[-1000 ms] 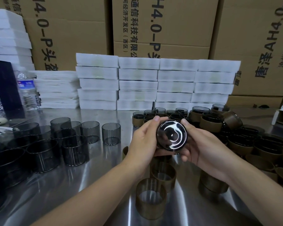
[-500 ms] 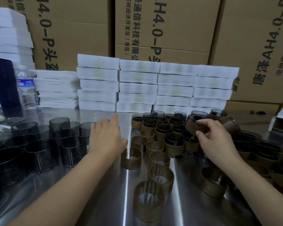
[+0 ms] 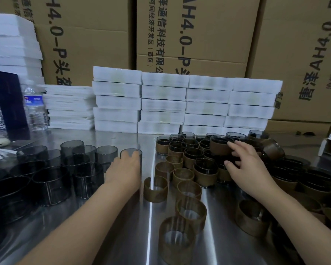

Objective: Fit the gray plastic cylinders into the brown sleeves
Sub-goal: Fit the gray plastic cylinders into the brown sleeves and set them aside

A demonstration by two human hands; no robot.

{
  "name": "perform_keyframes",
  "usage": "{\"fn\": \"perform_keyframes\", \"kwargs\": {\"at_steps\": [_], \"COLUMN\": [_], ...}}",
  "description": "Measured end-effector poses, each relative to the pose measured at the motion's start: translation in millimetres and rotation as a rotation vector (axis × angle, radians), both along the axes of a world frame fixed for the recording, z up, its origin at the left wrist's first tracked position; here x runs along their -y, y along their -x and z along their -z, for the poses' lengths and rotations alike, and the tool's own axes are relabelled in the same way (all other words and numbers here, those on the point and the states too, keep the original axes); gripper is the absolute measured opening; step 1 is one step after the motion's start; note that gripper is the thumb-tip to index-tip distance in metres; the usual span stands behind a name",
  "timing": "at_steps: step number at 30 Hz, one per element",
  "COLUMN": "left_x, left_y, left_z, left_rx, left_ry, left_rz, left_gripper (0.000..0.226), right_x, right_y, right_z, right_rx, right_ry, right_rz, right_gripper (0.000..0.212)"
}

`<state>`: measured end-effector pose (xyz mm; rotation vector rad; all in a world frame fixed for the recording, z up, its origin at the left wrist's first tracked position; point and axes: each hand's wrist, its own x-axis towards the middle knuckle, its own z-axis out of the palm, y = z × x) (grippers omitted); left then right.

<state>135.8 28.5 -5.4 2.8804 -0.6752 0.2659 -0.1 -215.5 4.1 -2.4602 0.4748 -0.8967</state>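
Left of the empty brown sleeves (image 3: 182,176), held left hand (image 3: 123,170) against a gray cylinder (image 3: 130,151); could not tell whether gripped. Right of those sleeves, held right hand (image 3: 243,161) spread open, empty, beside a sleeved cylinder (image 3: 219,147).

One head-worn wide-angle view is given, pitched forward and down across the steel table (image 3: 218,245). Both forearms are caught close in, entering from the bottom edge. Stacked cartons (image 3: 195,35) are framed at the far back.
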Motion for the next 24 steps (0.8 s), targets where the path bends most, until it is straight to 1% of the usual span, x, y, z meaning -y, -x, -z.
{"fn": "perform_keyframes", "kwargs": {"at_steps": [3,6,11,16,20,22,24], "left_x": [0,-1,1,5,7,8,11], "left_y": [-1,-2,-2,1,1,1,0], "left_z": [-1,-1,-2,-3,-3,-5,-8], "left_rx": [-0.004,0.018,0.058,0.055,0.059,0.062,0.073], "left_ry": [-0.002,0.001,-0.001,0.090,0.124,0.208,0.385], "left_rz": [0.005,-0.009,-0.047,0.018,0.041,0.041,0.056], "left_gripper": [0.064,0.063,0.041,0.033,0.032,0.031,0.024], "right_x": [-3,-8,-20,-37,-48,-51,-54], "right_y": [-1,1,5,9,11,12,13], "right_z": [2,3,1,5,7,9,9], "right_rx": [-0.088,-0.078,0.013,0.039,-0.074,-0.122,-0.127], "right_ry": [0.019,0.076,0.166,0.318,0.325,0.321,0.314], "right_rz": [-0.005,-0.002,-0.017,-0.144,-0.312,-0.361,-0.383], "right_gripper": [0.058,0.052,0.041,0.037,0.037,0.038,0.039]}}
